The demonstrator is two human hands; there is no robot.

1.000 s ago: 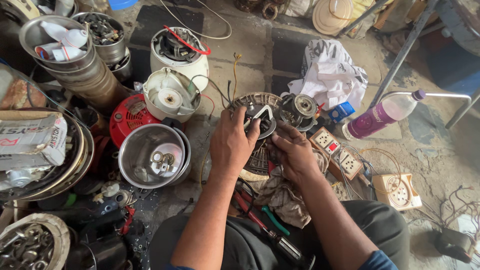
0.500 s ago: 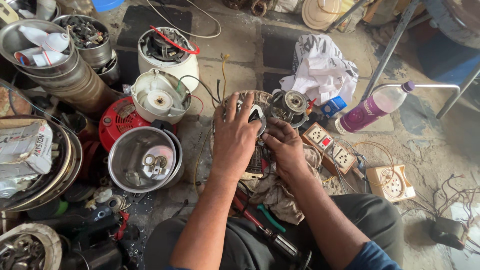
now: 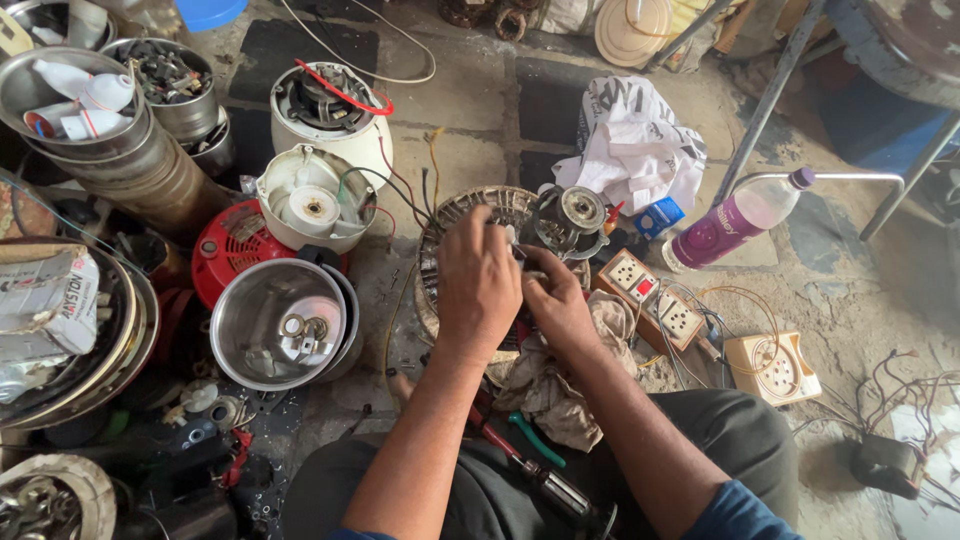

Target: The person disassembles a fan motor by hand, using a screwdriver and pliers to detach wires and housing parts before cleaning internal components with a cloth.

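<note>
**Hands at work on a wound motor ring**

Left hand point(image 3: 478, 285) and right hand point(image 3: 556, 303) curl over a round copper-wound stator point(image 3: 462, 215) on the floor, beside a steel bowl point(image 3: 278, 322); what the fingers pinch cannot be told.

Both forearms are bare to above the elbow. The left hand point(image 3: 478, 285) and right hand point(image 3: 556, 305) carry no gloves, rings or watch. A blue sleeve edge shows at the right upper arm. Dark grey trousers cover the legs.
</note>
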